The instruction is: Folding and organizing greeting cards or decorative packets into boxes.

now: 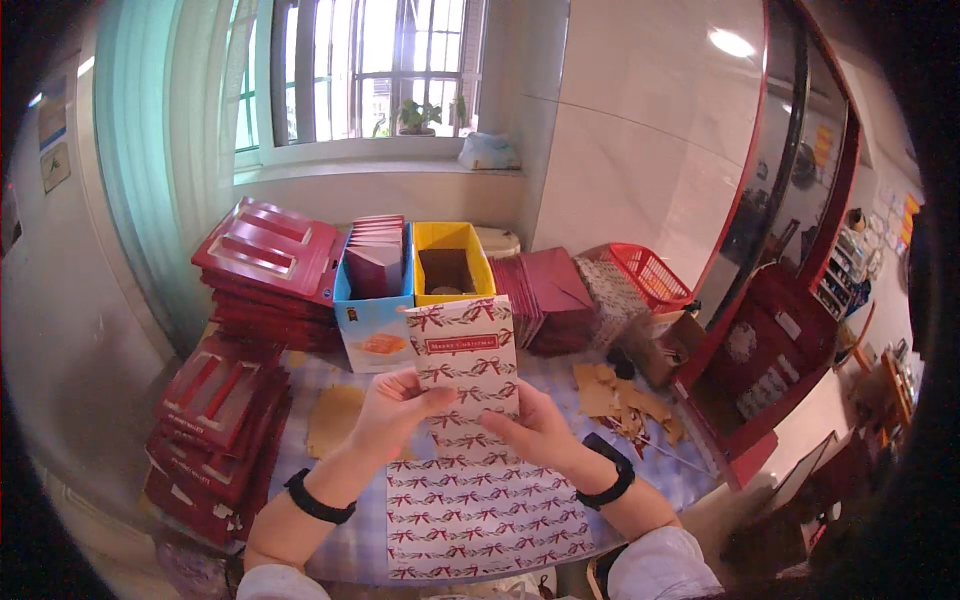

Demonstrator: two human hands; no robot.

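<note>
A white card (465,375) printed with red bows and green garlands, with a red label near its top, is held upright in front of me. My left hand (393,408) pinches its left edge, thumb across the front. My right hand (530,430) grips the lower right edge, thumb also on the front. The fingers behind the card are hidden. Below my hands, a larger sheet (490,525) with the same garland print lies flat on the checked tablecloth (340,540). Where the card's lower end meets the sheet, I cannot tell them apart.
Dark red folders (265,250) are piled at the left, with another pile (215,400) nearer. A blue box (375,330) of red envelopes adjoins a yellow box (450,235). Red envelopes (555,290), a red basket (650,275), brown scraps (620,400) and an opened red case (765,355) are rightward.
</note>
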